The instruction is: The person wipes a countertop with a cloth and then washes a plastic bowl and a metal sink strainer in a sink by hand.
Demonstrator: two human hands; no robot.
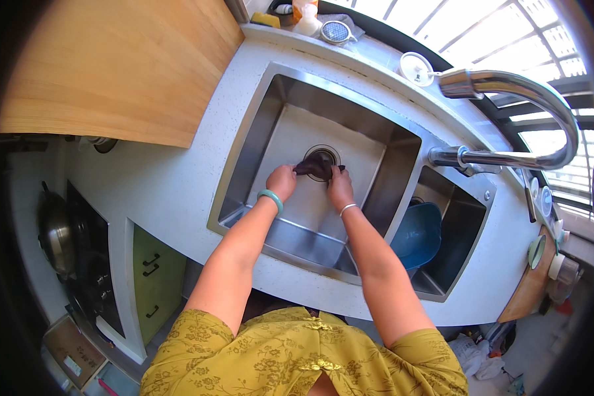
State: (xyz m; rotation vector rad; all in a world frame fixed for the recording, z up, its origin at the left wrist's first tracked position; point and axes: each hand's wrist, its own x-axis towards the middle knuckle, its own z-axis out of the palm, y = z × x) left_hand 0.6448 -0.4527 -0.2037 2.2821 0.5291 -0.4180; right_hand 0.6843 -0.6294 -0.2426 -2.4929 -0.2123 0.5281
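Observation:
Both my hands reach into the larger basin of a stainless steel sink (282,148). Between them stretches a dark brown cloth (311,165), held above the round drain (322,147) and partly covering it. My left hand (281,182), with a green bangle at its wrist, pinches the cloth's left end. At the other end, my right hand (341,188) grips the cloth between thumb and fingers; a silver bangle circles that wrist. Whether the cloth touches the basin floor I cannot tell.
A chrome faucet (519,157) arches at the right. In the smaller basin (463,218) sits a blue plastic tub (418,235). A wooden cabinet (123,64) overhangs the counter at upper left. A strainer (335,31) and yellow sponge (265,19) lie on the back ledge.

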